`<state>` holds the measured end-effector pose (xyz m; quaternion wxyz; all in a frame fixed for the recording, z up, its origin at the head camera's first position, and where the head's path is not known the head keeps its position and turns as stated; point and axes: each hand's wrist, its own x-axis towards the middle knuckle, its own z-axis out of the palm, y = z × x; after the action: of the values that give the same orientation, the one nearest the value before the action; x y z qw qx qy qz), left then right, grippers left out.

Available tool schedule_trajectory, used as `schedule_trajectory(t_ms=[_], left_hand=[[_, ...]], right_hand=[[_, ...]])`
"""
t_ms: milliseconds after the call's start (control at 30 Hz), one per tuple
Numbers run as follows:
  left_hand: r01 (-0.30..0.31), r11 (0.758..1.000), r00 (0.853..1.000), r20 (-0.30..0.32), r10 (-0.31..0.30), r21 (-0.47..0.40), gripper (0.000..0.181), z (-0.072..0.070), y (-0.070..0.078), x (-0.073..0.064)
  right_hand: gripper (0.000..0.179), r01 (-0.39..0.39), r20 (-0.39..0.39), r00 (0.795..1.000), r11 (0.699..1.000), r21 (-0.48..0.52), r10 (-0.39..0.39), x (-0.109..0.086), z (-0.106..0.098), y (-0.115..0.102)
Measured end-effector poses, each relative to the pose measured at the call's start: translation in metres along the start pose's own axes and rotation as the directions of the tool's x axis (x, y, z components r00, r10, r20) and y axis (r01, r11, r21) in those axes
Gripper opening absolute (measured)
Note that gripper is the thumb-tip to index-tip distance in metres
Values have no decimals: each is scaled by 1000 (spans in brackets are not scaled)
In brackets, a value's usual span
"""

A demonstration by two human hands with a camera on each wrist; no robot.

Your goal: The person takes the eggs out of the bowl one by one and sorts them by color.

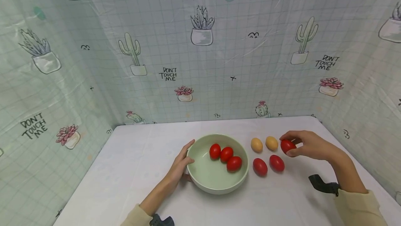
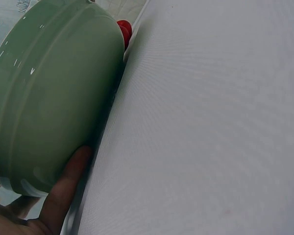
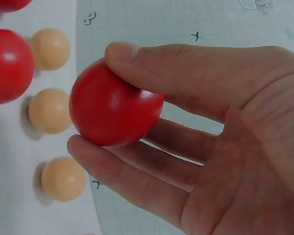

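My left hand [image 1: 179,166] grips the left side of a pale green bowl [image 1: 205,175], thumb over the rim. In the left wrist view a finger [image 2: 68,183] lies against the bowl's outer wall, low near the table. Three red eggs [image 1: 234,163] lie inside the bowl. Right of it, my right hand [image 1: 310,146] pinches a glossy red egg [image 3: 115,107] between thumb and fingers, over the table's right side. Two more red eggs [image 1: 260,167] lie on the table between bowl and hand, with yellow eggs [image 1: 257,145] behind them.
The white table [image 1: 141,156] ends at a printed cloth backdrop [image 1: 150,45] behind and at both sides. A third yellow egg [image 3: 63,178] shows in the right wrist view. A black strap [image 1: 324,185] is on the right wrist.
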<state>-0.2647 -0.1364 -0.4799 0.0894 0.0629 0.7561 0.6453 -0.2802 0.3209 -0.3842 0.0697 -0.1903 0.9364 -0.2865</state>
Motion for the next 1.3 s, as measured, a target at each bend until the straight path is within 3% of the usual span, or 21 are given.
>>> schedule_trajectory(t_ms=[333, 600, 767, 1300], left_hand=[[6, 1000, 1000, 1, -6, 2, 74, -1, -1, 0], [6, 1000, 1000, -5, -6, 4, 74, -1, -1, 0], [5, 1000, 1000, -2, -5, 13, 75, -1, 0, -1], [3, 1000, 1000, -8, -3, -4, 74, -1, 0, 0]], right_hand=[[49, 3, 40, 999, 1000, 8, -4, 0, 1, 9], [51, -146, 104, 985, 988, 54, 140, 2, 3, 21], [50, -180, 143, 975, 980, 80, 168, 4, 7, 31], [40, -195, 193, 965, 979, 63, 180, 8, 13, 45]])
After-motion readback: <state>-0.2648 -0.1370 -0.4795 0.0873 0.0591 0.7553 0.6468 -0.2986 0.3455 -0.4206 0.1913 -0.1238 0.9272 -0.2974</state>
